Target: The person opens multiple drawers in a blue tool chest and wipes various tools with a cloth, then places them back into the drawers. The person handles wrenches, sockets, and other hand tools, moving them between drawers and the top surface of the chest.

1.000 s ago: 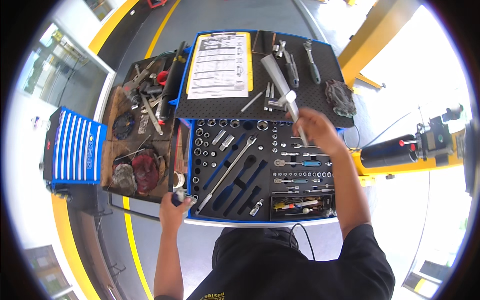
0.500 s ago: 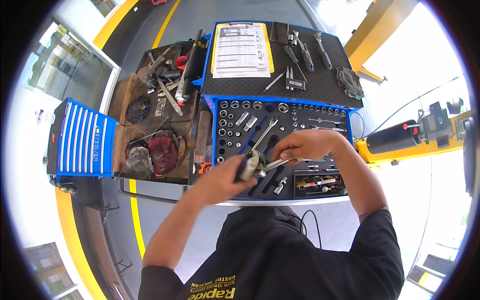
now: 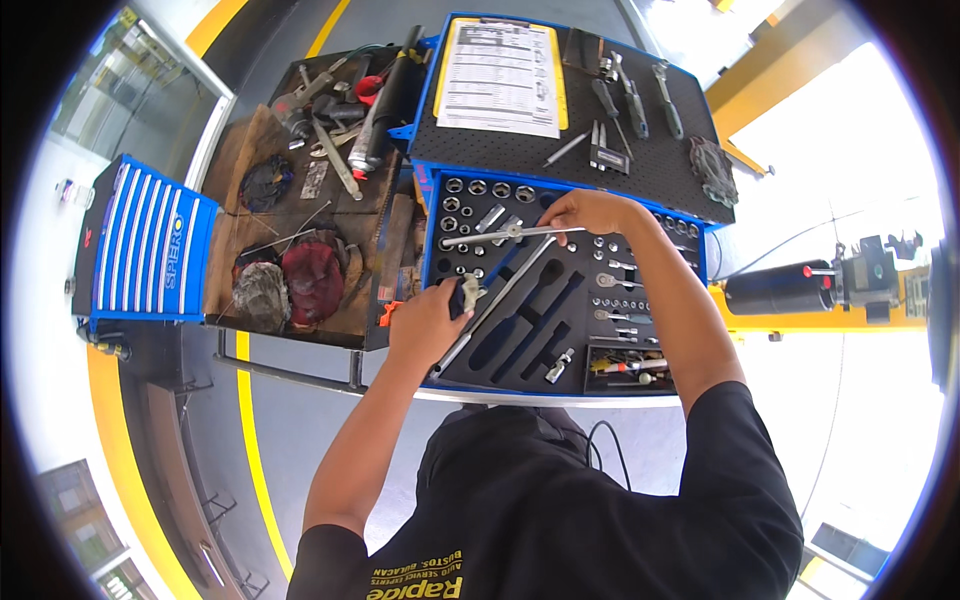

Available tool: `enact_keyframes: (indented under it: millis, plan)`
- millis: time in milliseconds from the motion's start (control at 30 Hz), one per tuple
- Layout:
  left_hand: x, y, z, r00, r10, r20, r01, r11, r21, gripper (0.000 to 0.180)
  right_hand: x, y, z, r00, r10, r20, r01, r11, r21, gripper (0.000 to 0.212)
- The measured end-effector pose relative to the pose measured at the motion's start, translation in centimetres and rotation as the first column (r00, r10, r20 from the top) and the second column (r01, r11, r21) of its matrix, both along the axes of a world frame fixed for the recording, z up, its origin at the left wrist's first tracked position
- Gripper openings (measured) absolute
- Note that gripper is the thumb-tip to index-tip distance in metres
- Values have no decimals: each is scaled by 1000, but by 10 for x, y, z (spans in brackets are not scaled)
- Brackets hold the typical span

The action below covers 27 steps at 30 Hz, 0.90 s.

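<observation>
My right hand is closed on a slim metal T-bar, held nearly level over the sockets at the far left of the open drawer. A small round piece sits around the bar near its middle. My left hand grips a crumpled pale and dark rag above the drawer's left side. Beside it a long metal bar lies slanted across the black foam insert, next to several tool-shaped recesses. A small universal joint rests in the foam near the drawer's front edge.
Behind the drawer, the cabinet top holds a clipboard, ratchets, a screwdriver and a crumpled dark glove. At left, a worn wooden cart carries tools and rags. A small box of loose items fills the drawer's front right corner.
My hands have moved apart. The right has gone farther away with the bar, now clear of the rag; the left has drawn leftward with the rag. The view has shifted slightly.
</observation>
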State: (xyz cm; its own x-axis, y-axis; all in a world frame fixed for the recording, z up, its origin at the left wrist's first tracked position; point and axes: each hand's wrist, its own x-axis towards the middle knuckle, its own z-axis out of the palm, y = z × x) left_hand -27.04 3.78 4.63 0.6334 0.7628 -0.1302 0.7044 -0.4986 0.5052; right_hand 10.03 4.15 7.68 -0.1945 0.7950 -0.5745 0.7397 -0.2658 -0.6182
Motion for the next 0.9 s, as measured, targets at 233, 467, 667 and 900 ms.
enact_keyframes:
  millis: [233,467,667,900]
  plan:
    - [18,-2,-11,999,33,-11,-31,989,145,53,15,22,-19,999,49,16,-49,998,-30,29]
    - [45,-2,-16,1000,18,25,-22,984,178,52,22,25,-27,996,75,46,-77,997,24,28]
    - [56,-12,-17,998,-44,-42,51,984,170,42,24,25,-45,996,70,-58,-62,989,136,25]
    - [56,-15,-16,994,-97,-57,108,960,257,41,7,-3,-59,976,-190,-108,217,898,383,24]
